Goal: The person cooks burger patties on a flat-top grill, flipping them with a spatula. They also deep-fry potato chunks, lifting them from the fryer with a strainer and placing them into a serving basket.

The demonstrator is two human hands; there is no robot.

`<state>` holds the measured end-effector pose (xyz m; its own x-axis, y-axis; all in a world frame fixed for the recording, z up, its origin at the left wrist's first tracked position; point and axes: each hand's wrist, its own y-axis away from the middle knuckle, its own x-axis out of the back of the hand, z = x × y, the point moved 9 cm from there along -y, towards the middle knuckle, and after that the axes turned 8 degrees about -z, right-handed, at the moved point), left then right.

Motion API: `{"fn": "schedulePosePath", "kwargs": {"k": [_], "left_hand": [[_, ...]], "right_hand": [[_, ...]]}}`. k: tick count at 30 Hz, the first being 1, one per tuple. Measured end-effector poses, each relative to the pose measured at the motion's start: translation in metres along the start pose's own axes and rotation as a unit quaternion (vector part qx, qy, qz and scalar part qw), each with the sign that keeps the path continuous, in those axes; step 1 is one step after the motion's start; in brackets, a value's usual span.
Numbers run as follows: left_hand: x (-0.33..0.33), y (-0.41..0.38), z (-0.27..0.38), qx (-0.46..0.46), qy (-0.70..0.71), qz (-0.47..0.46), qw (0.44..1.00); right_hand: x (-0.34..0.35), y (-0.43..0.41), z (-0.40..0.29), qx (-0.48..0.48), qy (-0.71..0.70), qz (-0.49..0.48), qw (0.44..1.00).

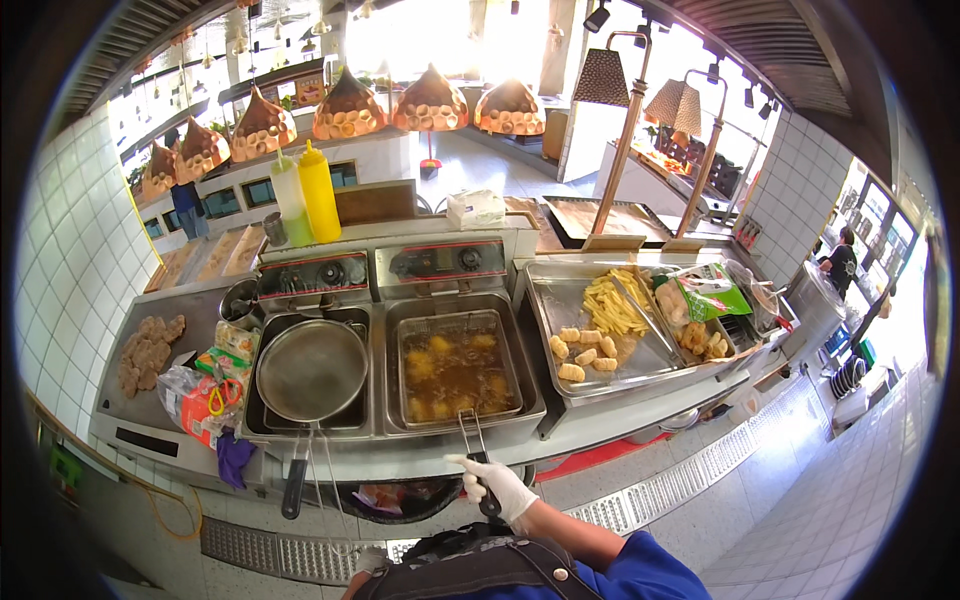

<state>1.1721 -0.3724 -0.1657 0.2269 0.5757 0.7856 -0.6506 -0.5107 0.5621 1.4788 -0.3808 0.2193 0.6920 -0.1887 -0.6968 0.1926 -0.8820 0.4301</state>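
Observation:
My right hand [498, 484], in a white glove, grips the black handle [486, 491] of a fryer basket [459, 319]. The basket sits down in the right-hand fryer well [531, 405], where golden pieces of food [421, 365] bubble in brown oil [450, 386]. Only a small part of my left hand [371, 559] shows at the bottom edge, gloved and low beside my apron; its fingers are mostly hidden. Above it, thin wire handles [324, 472] run down from a round mesh strainer [313, 371] lying across the left fryer well [255, 412].
A steel tray [555, 289] on the right holds French fries [616, 302], pale rolls [571, 373] and tongs [641, 311]. Left, cooked meat [150, 352] lies on a griddle [202, 300] near scissors [217, 401] and a purple cloth [235, 457]. Squeeze bottles [319, 195] stand behind. People are far off.

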Motion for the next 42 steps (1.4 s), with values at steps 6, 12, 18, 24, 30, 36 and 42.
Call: {"fn": "schedulePosePath", "kwargs": {"k": [6,12,18,24,30,36,42], "left_hand": [[-0.007,-0.001,0.002,0.031,0.001,-0.055,0.998],[-0.008,-0.005,0.003,0.038,0.015,-0.080,0.996],[-0.007,-0.005,0.002,0.045,0.028,-0.091,0.994],[-0.007,-0.010,0.002,0.039,0.017,-0.094,0.995],[-0.005,-0.012,0.003,0.038,0.027,-0.090,0.995],[0.001,-0.018,0.004,0.046,0.027,-0.095,0.994],[0.014,-0.031,0.010,0.055,0.033,-0.104,0.992]], "right_hand": [[0.006,-0.011,-0.008,-0.011,-0.003,-0.010,1.000],[-0.002,0.003,-0.004,-0.006,0.004,0.013,1.000],[-0.003,-0.012,-0.008,0.000,-0.025,-0.003,1.000],[-0.009,0.002,0.000,-0.011,0.006,0.014,1.000],[0.001,-0.009,-0.008,-0.005,-0.013,0.006,1.000],[0.000,-0.008,-0.007,-0.008,-0.011,-0.002,1.000],[-0.001,-0.005,-0.010,-0.010,0.000,-0.002,1.000]]}}
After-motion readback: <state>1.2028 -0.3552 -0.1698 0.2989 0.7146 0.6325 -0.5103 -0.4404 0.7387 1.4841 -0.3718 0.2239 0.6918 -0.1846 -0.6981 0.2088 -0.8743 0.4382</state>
